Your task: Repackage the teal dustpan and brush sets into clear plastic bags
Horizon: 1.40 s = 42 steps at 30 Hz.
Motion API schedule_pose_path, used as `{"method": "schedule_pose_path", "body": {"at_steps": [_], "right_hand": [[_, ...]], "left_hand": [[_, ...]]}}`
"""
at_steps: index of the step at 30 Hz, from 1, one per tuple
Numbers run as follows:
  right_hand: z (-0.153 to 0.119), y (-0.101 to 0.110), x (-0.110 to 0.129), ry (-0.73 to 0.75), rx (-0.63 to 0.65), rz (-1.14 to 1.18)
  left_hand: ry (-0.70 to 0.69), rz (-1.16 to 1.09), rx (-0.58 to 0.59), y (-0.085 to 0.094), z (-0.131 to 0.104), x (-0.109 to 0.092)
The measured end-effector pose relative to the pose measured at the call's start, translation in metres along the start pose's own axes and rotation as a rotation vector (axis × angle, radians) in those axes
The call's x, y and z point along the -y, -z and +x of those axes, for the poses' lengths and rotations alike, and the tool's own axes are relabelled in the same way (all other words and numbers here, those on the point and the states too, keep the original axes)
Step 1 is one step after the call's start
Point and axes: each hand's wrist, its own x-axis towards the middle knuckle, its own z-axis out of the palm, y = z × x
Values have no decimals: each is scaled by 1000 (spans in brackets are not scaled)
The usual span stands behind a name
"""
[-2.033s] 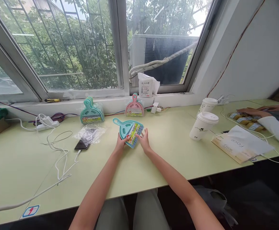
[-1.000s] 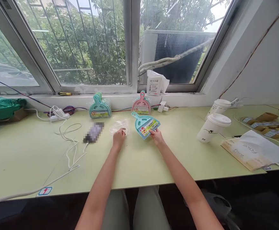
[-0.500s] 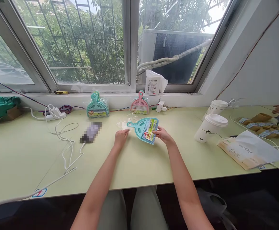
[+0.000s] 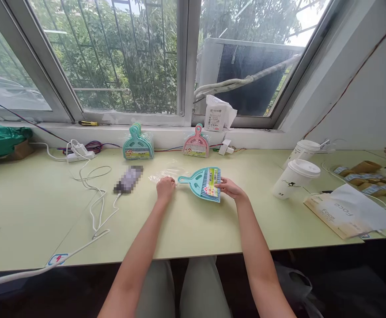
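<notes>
Pinching teal mini dustpan (image 4: 203, 183) wide end, right hand (image 4: 230, 189) fingers clamped | handle points left | left hand (image 4: 165, 188) curled on clear plastic bag (image 4: 166, 173), beside handle tip

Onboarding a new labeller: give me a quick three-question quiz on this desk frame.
1. Which hand grips the teal dustpan?
2. True or false: the left hand rests on the clear plastic bag.
3. How many lidded paper cups stand on the table? A one, B two, C three.

Key: 1 right hand. 2 true. 3 B.
</notes>
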Motion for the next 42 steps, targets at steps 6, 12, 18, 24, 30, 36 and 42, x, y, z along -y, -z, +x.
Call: {"method": "schedule_pose_path", "body": {"at_steps": [6, 12, 18, 24, 30, 36, 42], "right_hand": [[12, -10, -9, -50, -125, 55], [19, -49, -18, 23, -138, 114], [16, -70, -20, 8, -7, 126], [26, -80, -37, -41, -173, 283], [29, -78, -42, 57, -302, 368], [24, -72, -30, 70, -144, 229], [17, -77, -25, 37, -14, 154]], "left_hand": [[109, 64, -198, 9, 3, 7], [-74, 40, -314, 13, -7, -14], [-134, -106, -292, 18, -9, -20], [-217, -204, -287, 15, -10, -23], [-148, -258, -397, 19, -11, -26], [-99, -305, -388, 25, -12, -29], [-79, -340, -367, 23, -8, -24]]}}
